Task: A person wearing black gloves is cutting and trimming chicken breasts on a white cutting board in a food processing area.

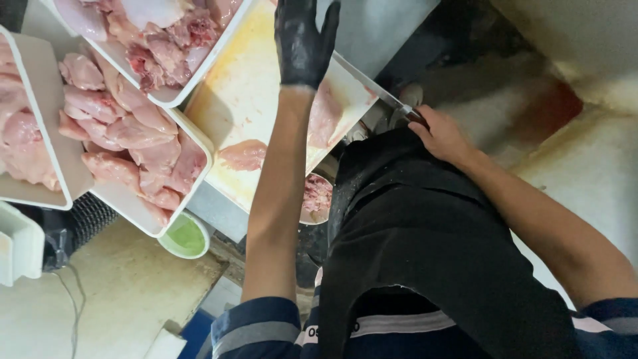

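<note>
Black glove first: the left hand (304,41), in a dark rubbery glove, is pressed flat with fingers spread over the pale pink raw chicken piece (323,114) on the yellow-stained white plastic cutting board (242,86). Nothing is gripped there; the meat is pinned, not pinched. Over on the right, the bare right hand (442,133) is closed around the handle of a long steel knife (372,86), whose blade is laid across the board's near edge towards the meat. A second small cutlet (243,155) is seen lying loose on the board nearer its lower edge.

That chicken is judged soft, wet and slippery, floppy rather than stiff, light enough for one palm; broad flat pressure from above is judged the safest hold, fingers kept clear of the blade.

White rectangular trays (193,143) heaped with more raw pieces are ranged to the left, a green-filled small bowl (185,236) just below them.
</note>
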